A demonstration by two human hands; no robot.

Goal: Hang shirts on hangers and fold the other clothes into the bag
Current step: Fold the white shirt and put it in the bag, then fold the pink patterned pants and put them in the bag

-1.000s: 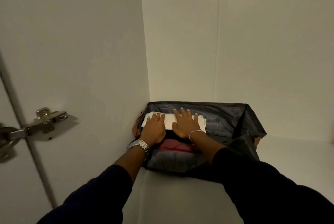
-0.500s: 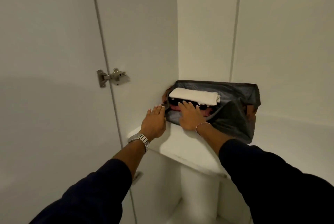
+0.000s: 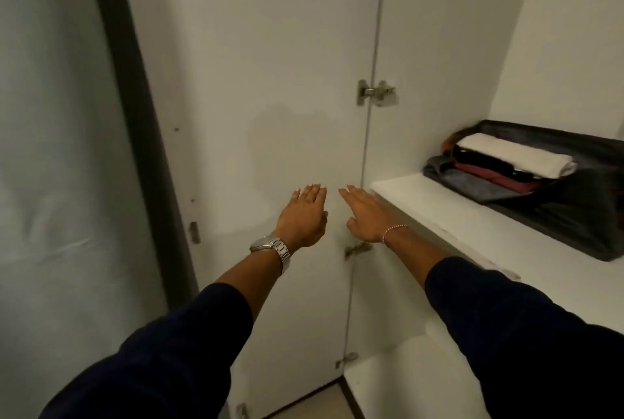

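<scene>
— How are the arms held?
— Both are stretched forward in dark sleeves, pushed back off the forearms.

— And the hands?
— The left hand (image 3: 305,216) is held palm down, fingers straight and together, nothing gripped. The right hand (image 3: 366,214) is likewise flat, fingers extended, thumb dropped below. The two hands are kept side by side, apart.

I count two hands (image 3: 305,216), both at twelve o'clock. At two o'clock: one bag (image 3: 570,212), four folded clothes (image 3: 513,157).
</scene>
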